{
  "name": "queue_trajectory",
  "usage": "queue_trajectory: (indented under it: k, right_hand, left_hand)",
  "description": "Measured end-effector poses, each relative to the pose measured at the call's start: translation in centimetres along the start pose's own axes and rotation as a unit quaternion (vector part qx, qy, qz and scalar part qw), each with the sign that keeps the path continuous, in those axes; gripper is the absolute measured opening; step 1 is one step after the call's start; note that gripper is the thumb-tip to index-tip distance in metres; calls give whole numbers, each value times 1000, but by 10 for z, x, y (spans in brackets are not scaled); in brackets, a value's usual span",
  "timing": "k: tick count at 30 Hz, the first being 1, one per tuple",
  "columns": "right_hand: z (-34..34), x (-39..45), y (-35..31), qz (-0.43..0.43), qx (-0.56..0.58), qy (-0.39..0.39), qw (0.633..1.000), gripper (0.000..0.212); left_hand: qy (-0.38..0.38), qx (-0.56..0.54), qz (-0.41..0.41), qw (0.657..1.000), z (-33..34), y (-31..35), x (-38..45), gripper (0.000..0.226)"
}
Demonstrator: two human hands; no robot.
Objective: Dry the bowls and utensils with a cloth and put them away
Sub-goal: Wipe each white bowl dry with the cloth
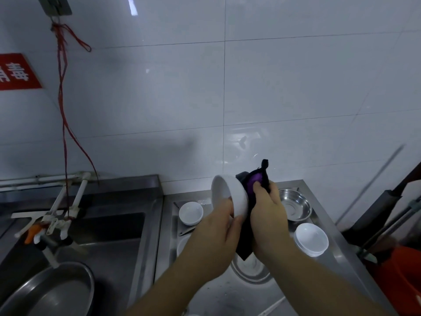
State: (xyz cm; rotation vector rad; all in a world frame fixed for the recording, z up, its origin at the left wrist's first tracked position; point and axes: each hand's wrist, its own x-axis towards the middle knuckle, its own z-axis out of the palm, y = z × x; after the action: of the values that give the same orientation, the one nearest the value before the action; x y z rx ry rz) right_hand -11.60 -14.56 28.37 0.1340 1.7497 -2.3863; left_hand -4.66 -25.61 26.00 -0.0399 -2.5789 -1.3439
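Four white bowls: one held up on edge at centre (pixel 230 197), one on the counter at nine o'clock of it (pixel 191 213), and two stacked at four o'clock (pixel 311 239). Two steel bowls: one at three o'clock (pixel 293 205), one at six o'clock (pixel 250 269). One dark cloth (pixel 247 233). One steel pan (pixel 52 290), far at eight o'clock.

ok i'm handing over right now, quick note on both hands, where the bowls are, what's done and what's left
Left hand grips the white bowl, tilted on its side above the counter.
Right hand presses the dark cloth against the bowl's underside.
On the steel counter: a small white bowl at back left, a steel bowl at back right, stacked white bowls at right.
Done: cannot tell which are already dried.
Left: finish this bowl, dry the others, put everything away.
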Motion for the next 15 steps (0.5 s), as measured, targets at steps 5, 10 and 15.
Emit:
queue_trajectory:
  k: [5, 10, 15]
  right_hand:
    - [-13, 10, 10, 9, -64, -78, 995, 58]
    - [-28, 19, 27, 61, 11, -43, 997, 47]
    - [-38, 25, 44, 116, 90, 26, 989, 37]
  left_hand:
    - [-51, 80, 43, 995, 0, -9, 2, 17]
    - [-60, 107, 47, 991, 13, -12, 4, 24]
    - [130, 79, -38, 988, 22, -27, 6, 21]
